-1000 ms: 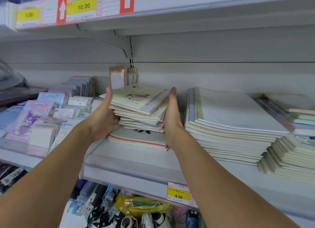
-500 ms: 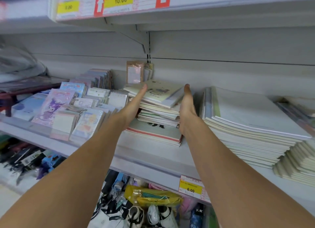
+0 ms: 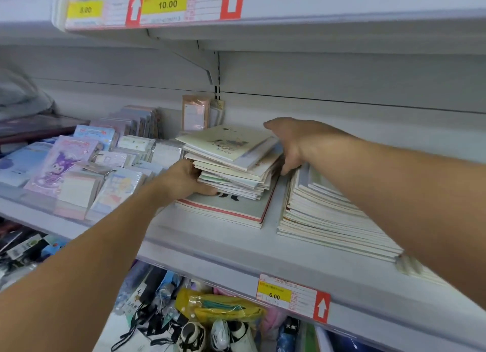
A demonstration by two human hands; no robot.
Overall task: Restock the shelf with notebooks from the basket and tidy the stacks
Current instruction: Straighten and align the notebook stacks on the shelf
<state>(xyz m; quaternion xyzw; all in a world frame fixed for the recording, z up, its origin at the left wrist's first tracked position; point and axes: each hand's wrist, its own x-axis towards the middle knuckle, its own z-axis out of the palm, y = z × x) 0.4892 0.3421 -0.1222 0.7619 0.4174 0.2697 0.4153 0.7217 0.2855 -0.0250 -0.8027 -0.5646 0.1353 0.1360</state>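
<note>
A skewed stack of small notebooks (image 3: pixel 231 165) lies on a few larger red-edged notebooks (image 3: pixel 231 211) on the grey shelf (image 3: pixel 210 249). My left hand (image 3: pixel 184 179) grips the stack's lower left side, with fingertips tucked between the notebooks and the thumb beneath them. My right hand (image 3: pixel 292 143) curls round the stack's far right corner: the thumb reaches along the back and the fingers run down the right side. The basket is out of view.
A tall pile of large pale notebooks (image 3: pixel 328 212) lies just right of the stack, under my right forearm. Ring-bound cartoon notepads (image 3: pixel 79 172) crowd the shelf to the left. Another shelf with price tags (image 3: pixel 168 4) hangs overhead. Bagged goods (image 3: pixel 221 309) fill the level below.
Both hands were flat against the stack's sides. Now the left hand has dropped to the lower left and dug in, and the right hand has moved to the back right corner.
</note>
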